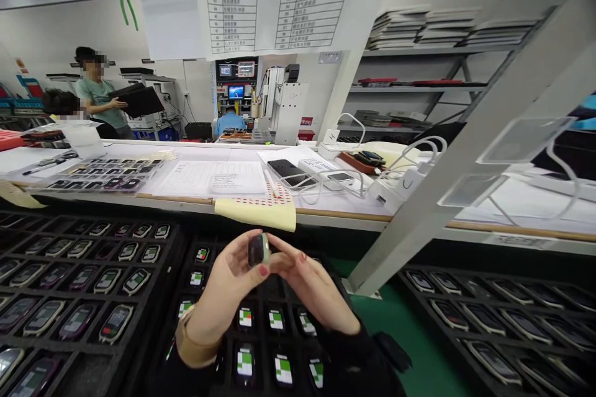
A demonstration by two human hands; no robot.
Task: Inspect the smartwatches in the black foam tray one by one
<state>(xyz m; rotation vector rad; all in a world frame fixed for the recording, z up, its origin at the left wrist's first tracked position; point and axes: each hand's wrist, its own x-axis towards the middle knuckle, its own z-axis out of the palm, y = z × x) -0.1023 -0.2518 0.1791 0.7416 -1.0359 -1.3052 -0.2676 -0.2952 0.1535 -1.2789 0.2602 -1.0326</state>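
Note:
A strapless smartwatch [258, 250] is held up in front of me, turned nearly edge-on, with its dark screen facing left and its pale case side facing right. My left hand [230, 276] grips it between thumb and fingers. Against the right side of the case, my right hand [307, 279] has its fingertips closed in. Below both hands lies a black foam tray [261, 344] with watches in its slots, several showing green-and-white lit screens, such as a watch [283, 369] near the front. My forearms hide part of this tray.
Further watch trays stand left [170, 270] and right [465, 338]. A slanted metal post [419, 186] rises right of my hands. Behind, the shelf holds papers [212, 178], a phone [291, 172], white cables and a yellow sheet [256, 214] over its edge. A person [102, 99] carries a black tray.

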